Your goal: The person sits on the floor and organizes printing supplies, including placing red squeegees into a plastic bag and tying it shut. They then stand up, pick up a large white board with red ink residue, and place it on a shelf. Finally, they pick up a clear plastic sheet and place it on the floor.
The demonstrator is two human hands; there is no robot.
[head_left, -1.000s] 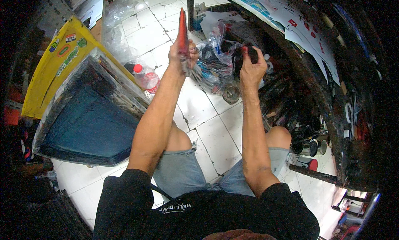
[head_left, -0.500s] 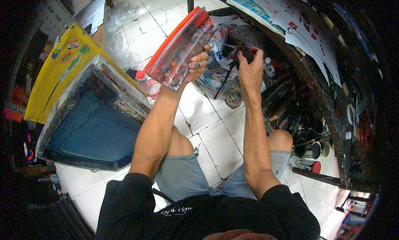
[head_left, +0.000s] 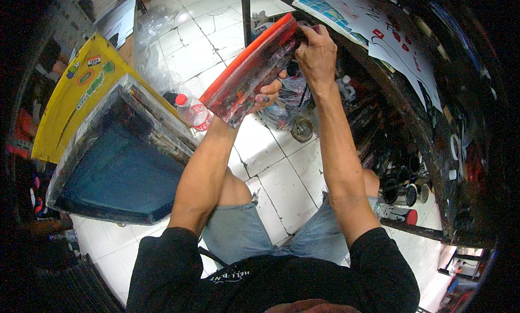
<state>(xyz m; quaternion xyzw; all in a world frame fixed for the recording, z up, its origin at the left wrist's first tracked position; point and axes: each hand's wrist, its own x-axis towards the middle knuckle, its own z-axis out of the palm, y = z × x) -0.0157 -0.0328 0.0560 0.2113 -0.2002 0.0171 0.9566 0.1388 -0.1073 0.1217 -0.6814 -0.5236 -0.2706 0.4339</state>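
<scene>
A long squeegee (head_left: 254, 69) with an orange-red strip along its edge and a grey, paint-smeared body is held up at a slant. My left hand (head_left: 267, 92) is closed around its lower side, with the fingertips showing at the right. At the squeegee's upper right end, my right hand (head_left: 316, 53) has its fingers curled in and pressed together. Whatever lies between them is hidden by the knuckles and the dark background. A clear plastic bottle (head_left: 194, 113) with a red cap and red label stands just left of the squeegee's lower end.
At left, a dark-blue, grey-rimmed frame (head_left: 124, 161) leans by a yellow panel (head_left: 81, 91) with stickers. Right of my hands are a plastic bag (head_left: 295, 91), a round jar (head_left: 302, 128) and a cluttered rack with cans (head_left: 403, 195). Printed sheets (head_left: 398, 47) lie above it.
My right hand has moved up and left from beside the squeegee to its upper end. The squeegee and my left hand have shifted slightly to the right, uncovering more of the bottle.
</scene>
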